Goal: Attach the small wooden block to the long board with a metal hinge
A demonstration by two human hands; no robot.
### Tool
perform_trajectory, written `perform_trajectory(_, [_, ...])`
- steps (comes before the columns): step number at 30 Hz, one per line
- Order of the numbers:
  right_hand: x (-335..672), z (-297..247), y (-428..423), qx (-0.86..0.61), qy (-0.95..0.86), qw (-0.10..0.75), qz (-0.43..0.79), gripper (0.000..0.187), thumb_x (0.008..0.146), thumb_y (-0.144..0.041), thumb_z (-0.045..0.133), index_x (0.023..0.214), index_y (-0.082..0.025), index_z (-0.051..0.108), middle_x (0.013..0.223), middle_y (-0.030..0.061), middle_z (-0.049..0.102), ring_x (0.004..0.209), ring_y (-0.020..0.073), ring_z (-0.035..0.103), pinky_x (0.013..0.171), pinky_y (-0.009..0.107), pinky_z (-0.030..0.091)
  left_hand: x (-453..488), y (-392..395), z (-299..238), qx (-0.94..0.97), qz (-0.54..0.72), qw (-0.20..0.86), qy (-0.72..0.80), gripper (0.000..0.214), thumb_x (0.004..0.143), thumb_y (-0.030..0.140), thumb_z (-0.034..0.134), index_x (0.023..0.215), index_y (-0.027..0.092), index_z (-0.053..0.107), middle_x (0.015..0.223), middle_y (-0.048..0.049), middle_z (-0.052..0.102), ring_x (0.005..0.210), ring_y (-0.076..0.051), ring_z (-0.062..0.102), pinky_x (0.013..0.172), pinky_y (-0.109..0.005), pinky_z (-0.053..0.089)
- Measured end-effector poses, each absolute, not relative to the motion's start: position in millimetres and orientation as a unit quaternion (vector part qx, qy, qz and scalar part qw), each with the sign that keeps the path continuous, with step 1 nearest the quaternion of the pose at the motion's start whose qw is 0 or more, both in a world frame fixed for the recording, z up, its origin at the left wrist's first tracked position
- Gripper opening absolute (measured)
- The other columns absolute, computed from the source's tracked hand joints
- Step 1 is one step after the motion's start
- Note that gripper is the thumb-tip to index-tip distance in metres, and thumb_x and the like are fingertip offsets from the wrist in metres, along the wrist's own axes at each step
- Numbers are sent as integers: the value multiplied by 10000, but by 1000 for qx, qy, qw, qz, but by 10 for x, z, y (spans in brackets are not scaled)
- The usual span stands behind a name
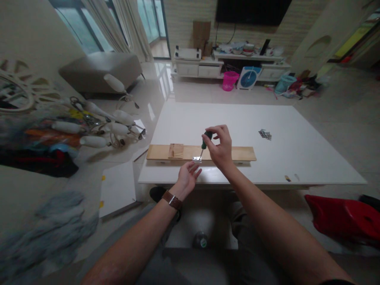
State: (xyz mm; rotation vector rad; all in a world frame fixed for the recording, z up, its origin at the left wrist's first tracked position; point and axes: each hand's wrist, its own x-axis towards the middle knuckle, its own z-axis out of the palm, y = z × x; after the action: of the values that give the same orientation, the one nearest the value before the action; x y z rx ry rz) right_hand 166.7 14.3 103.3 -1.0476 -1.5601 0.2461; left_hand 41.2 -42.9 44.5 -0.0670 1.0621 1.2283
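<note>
A long light wooden board (219, 152) lies along the near side of the white table. At its front edge sits a small metal hinge-like plate (196, 159). My right hand (221, 146) grips the green handle of a screwdriver (207, 140), held tilted with its tip down on the metal plate. Just below the plate, my left hand (189, 176) has its fingers apart, with fingertips close to the plate's front edge. Whether they touch it I cannot tell. A small square wooden piece (176, 151) rests on the board, left of the plate.
Several small metal pieces (265, 135) lie in a pile on the white table (285, 158), right of the board. A small dark and yellow item (287, 178) is near the front edge. A white panel (117, 189) leans at the left; a red seat (344, 215) stands at the right.
</note>
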Motion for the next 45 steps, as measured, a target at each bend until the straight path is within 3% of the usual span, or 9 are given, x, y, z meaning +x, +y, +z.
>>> perform_trajectory(6, [1670, 1000, 159, -414, -683, 588, 127, 295, 962, -156, 530, 1165, -295, 693, 1175, 54, 727, 1113, 212, 677, 818, 373, 577, 398, -428, 425, -26, 548, 690, 472, 177, 866, 10, 552, 793, 160, 611, 880, -41, 656, 823, -153, 649, 756, -300, 553])
perform_trajectory(13, [1674, 1021, 152, -449, -666, 586, 108, 119, 908, -272, 697, 1026, -278, 688, 1021, 26, 641, 970, 193, 641, 738, 339, 541, 388, -423, 411, -17, 545, 692, 473, 149, 851, 46, 579, 767, 167, 598, 891, -47, 663, 832, -163, 648, 788, -319, 555])
perform_trajectory(18, [1675, 1015, 142, -432, -678, 580, 134, 249, 950, -180, 550, 1142, -288, 666, 1166, 49, 719, 1103, 208, 671, 818, 370, 570, 381, -428, 413, -12, 544, 695, 470, 143, 848, 45, 577, 783, 170, 599, 886, -44, 654, 844, -168, 653, 783, -314, 557])
perform_trajectory(25, [1673, 1045, 127, -456, -675, 569, 114, 122, 913, -259, 680, 1030, -290, 696, 1017, 32, 645, 979, 202, 643, 762, 358, 560, 375, -425, 390, -15, 543, 695, 470, 139, 838, 48, 588, 783, 176, 591, 901, -48, 651, 838, -172, 645, 801, -326, 559])
perform_trajectory(31, [1676, 1020, 133, -418, -687, 579, 135, 292, 951, -145, 527, 1149, -292, 683, 1186, 46, 732, 1116, 211, 674, 809, 369, 568, 376, -422, 406, -18, 544, 698, 465, 137, 850, 50, 576, 795, 174, 593, 887, -39, 634, 817, -165, 638, 808, -326, 552])
perform_trajectory(38, [1668, 1052, 116, -445, -678, 573, 118, 118, 926, -261, 671, 1035, -291, 706, 1056, 38, 715, 1031, 218, 667, 776, 369, 558, 377, -420, 434, -23, 546, 695, 468, 140, 846, 46, 574, 784, 171, 584, 884, -39, 634, 812, -169, 638, 794, -334, 553])
perform_trajectory(42, [1670, 1039, 112, -424, -681, 580, 141, 256, 960, -172, 550, 1119, -304, 700, 1210, 44, 749, 1133, 221, 681, 829, 391, 573, 371, -418, 430, -20, 545, 697, 465, 144, 848, 44, 573, 791, 175, 587, 877, -38, 630, 819, -168, 638, 795, -330, 551])
perform_trajectory(45, [1672, 1023, 117, -423, -683, 579, 136, 286, 939, -155, 558, 1133, -306, 704, 1164, 42, 754, 1098, 222, 679, 830, 395, 574, 369, -416, 421, -20, 547, 697, 463, 142, 849, 43, 575, 791, 172, 590, 886, -38, 627, 813, -167, 636, 791, -333, 550])
